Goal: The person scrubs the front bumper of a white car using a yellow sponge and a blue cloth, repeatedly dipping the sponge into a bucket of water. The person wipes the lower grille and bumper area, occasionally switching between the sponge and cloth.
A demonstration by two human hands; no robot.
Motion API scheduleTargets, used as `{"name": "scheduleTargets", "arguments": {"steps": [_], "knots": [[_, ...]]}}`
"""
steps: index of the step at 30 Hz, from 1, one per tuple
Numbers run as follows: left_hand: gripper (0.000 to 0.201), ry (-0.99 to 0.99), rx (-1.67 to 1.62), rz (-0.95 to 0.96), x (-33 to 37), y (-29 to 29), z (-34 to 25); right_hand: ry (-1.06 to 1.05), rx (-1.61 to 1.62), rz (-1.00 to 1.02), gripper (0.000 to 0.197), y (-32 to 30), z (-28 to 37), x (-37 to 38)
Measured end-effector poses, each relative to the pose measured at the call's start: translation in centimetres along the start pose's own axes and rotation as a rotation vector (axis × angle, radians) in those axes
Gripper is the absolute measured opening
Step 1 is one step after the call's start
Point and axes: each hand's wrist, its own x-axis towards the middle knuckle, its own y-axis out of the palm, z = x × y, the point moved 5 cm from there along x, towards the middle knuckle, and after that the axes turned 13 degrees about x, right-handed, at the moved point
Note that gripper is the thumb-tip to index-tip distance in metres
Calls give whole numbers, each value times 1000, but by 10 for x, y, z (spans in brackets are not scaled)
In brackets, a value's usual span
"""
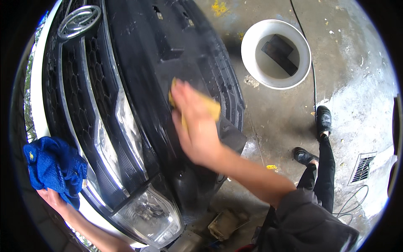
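Note:
My right hand [192, 119] is pressed over the car's black plastic front bumper [147, 75], blurred by motion. Its fingers lie over a yellow cloth or sponge [210, 107]; the blur hides which. At the far left, my left hand [50, 197] grips a bunched blue towel [56, 166] at the white edge of the hood, most of its fingers hidden under the folds. Between the hands lie the black grille [75, 84] with chrome bars and a clear headlight [149, 214]. A chrome emblem [79, 22] sits at the grille's top.
On the wet concrete floor [277, 126] stands a white bucket [247, 50] with cloudy water and a dark flat object [280, 52] in it. A dark hose [314, 84] runs past the bucket. Legs in black trousers [326, 168] and a floor drain [363, 168] are at right.

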Motion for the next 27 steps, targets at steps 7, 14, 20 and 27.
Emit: {"name": "scheduleTargets", "arguments": {"steps": [7, 14, 20, 27], "knots": [[71, -31, -44, 0, 1, 20, -5, 194, -112, 52, 75, 3, -27, 36], [64, 50, -98, 73, -7, 23, -26, 371, -244, 110, 83, 0, 15, -38], [66, -18, -74, 42, -11, 22, -28, 358, -164, 5, 74, 3, -30, 12], [65, -53, -108, -47, -15, 13, -20, 505, -126, -30, 74, 2, -24, 31]]}}
